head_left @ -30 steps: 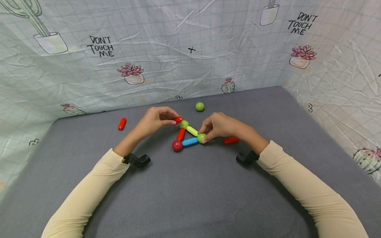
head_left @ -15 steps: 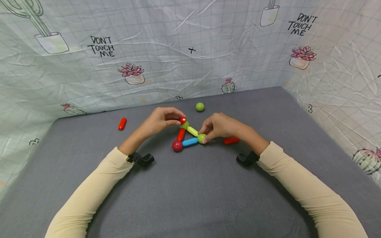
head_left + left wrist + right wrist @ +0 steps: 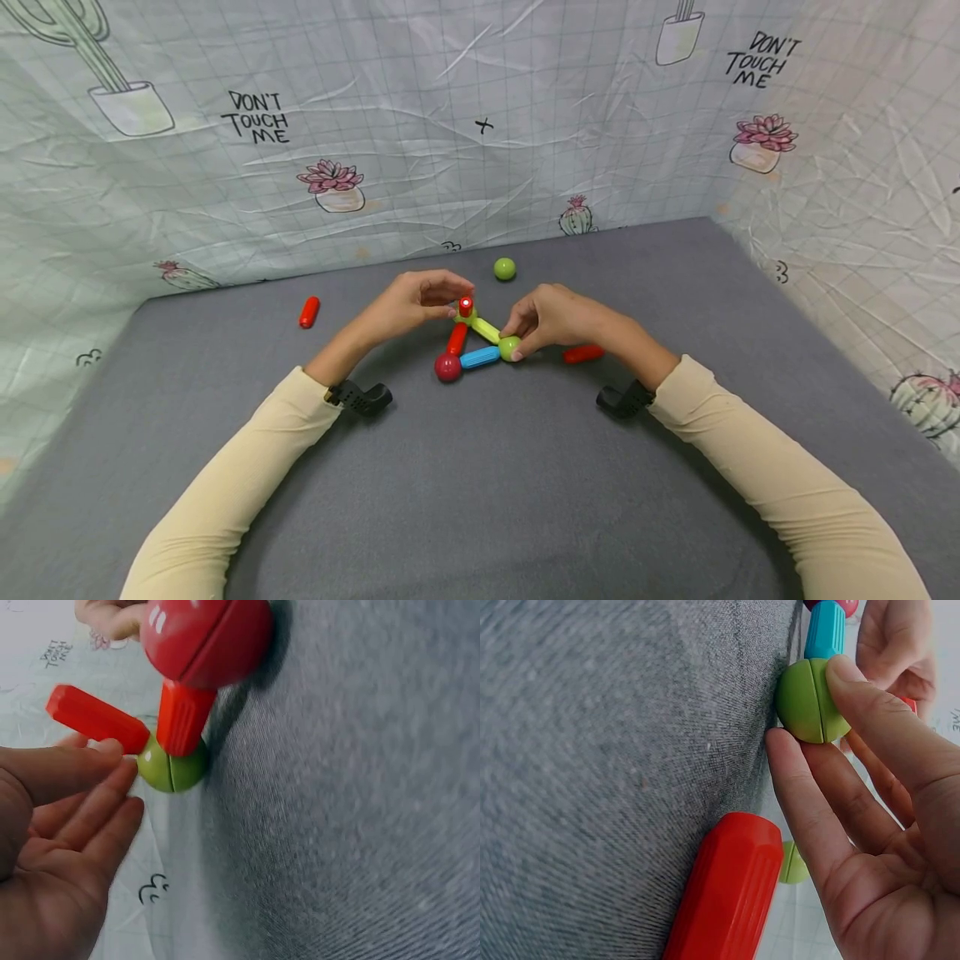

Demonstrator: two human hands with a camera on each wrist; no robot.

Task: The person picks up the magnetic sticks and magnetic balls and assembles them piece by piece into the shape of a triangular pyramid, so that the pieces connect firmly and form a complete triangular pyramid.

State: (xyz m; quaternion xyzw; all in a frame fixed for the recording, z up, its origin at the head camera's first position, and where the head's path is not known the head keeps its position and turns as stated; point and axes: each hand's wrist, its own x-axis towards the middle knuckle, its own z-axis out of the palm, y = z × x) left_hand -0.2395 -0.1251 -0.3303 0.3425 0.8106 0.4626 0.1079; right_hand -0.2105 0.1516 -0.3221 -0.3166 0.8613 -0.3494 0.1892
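Observation:
On the table lies a triangle of toy rods and balls: a dark red ball [image 3: 447, 367], a red rod [image 3: 457, 339], a yellow-green rod [image 3: 486, 330] and a blue rod [image 3: 480, 357]. A far green ball [image 3: 172, 766] forms its back corner. A second red rod [image 3: 96, 718] rises from that ball, its end touching it. My left hand [image 3: 412, 298] pinches this upright rod between thumb and fingers, low near the ball. My right hand [image 3: 558, 317] holds the right-hand green ball [image 3: 814, 701], thumb on one side and fingertips on the other.
A loose red rod [image 3: 309, 312] lies at the left, and another red rod [image 3: 583, 354] lies under the right wrist. One loose green ball [image 3: 505, 268] sits near the back edge. A printed cloth [image 3: 420, 125] hangs behind the grey table [image 3: 480, 500].
My left hand has moved slightly right, bringing the red rod over the far green ball and turning it from slanted to upright. The right hand stays on its ball.

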